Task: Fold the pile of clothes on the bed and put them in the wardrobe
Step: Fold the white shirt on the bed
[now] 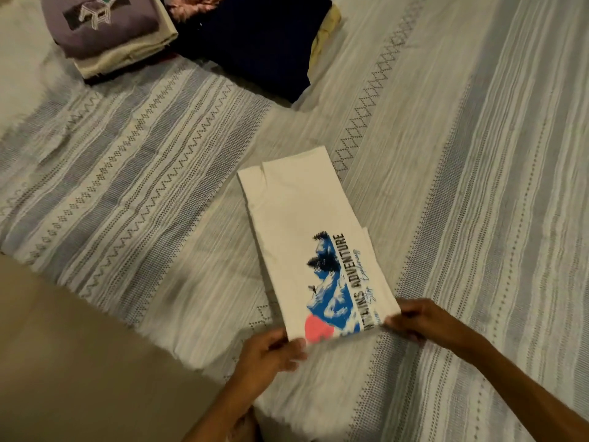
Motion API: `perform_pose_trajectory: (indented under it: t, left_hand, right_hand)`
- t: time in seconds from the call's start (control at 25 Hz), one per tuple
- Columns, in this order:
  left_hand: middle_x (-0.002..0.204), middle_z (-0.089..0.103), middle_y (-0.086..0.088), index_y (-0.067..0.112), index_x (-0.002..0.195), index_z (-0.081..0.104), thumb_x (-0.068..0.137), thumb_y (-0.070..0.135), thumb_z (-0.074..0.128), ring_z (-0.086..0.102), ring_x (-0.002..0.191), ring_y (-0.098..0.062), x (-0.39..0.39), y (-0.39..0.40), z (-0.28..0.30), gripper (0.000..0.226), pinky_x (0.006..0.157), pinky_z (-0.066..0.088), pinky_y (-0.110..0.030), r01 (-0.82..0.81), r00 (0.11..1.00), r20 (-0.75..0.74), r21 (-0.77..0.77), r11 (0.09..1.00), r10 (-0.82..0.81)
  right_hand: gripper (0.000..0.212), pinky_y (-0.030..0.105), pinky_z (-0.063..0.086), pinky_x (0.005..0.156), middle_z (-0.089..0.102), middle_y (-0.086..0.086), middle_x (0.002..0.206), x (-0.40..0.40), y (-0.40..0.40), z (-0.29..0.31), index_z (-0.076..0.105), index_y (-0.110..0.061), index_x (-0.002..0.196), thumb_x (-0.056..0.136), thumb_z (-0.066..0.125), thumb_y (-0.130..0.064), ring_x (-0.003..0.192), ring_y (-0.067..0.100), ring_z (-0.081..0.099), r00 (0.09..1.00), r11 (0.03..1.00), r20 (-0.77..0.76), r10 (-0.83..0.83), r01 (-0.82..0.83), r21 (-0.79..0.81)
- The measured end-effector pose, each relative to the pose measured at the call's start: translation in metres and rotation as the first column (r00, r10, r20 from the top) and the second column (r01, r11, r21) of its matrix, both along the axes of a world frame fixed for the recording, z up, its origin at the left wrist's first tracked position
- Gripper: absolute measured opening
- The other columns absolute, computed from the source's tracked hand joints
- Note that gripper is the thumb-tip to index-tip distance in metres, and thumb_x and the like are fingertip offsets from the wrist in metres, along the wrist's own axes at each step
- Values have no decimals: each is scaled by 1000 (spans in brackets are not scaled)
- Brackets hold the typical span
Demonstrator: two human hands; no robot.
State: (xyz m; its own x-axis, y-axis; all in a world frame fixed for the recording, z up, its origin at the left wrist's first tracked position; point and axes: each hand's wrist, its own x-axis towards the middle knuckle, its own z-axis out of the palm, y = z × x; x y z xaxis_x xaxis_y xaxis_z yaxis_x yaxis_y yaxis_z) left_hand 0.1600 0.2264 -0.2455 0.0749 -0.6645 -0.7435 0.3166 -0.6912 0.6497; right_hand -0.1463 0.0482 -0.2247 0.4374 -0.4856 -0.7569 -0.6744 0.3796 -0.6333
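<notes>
Two hands, one white printed T-shirt [306,247], two stacks of folded clothes and one striped bedspread [462,154] are counted on the bed.

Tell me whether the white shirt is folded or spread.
Partly folded: the white shirt lies as a narrow strip, sides tucked in, both hands gripping its near end.

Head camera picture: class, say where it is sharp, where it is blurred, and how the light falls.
Head view: the print on the white folded T-shirt reads sharply; the left hand and right hand pinching its near edge are smeared; the striped grey bedspread streaks with blur; the light is dim and warm, darkening the folded navy garment.
</notes>
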Motion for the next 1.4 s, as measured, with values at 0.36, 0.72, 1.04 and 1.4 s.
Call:
perform_pose_trajectory:
  t: [0.36,0.72,1.04,1.4]
  left_hand:
    - [84,79,-2,22,91,83,87,12,84,75,76,-24,-18,18,-9,11,63,57,-29,64,967,244,47,997,-74]
    - [86,76,-8,25,102,76,89,35,82,68,61,-16,-10,5,-2,17,58,54,-26,38,967,247,124,992,-68]
    - [75,78,2,23,97,77,88,46,76,67,55,-11,-24,-9,3,25,53,54,-27,1,952,302,154,988,-48]
    - [95,74,8,27,97,70,92,53,74,70,87,-8,24,-131,-4,28,65,51,-22,-328,900,337,101,939,278]
  right_hand:
    - [18,25,45,57,73,3,76,-3,25,-11,84,-32,101,91,75,-44,61,14,59,989,990,-49,-137,138,23]
    - [41,26,40,51,61,6,59,9,-2,-10,77,-21,74,78,82,-62,48,16,48,993,969,-75,-90,104,223]
    - [22,28,49,54,79,-3,82,5,10,-5,82,-26,103,88,80,-41,51,10,59,984,997,-166,-72,71,-11]
    - [48,28,58,86,71,-10,105,78,-61,-21,67,-20,117,83,81,-50,96,8,69,893,851,-43,-449,412,-325]
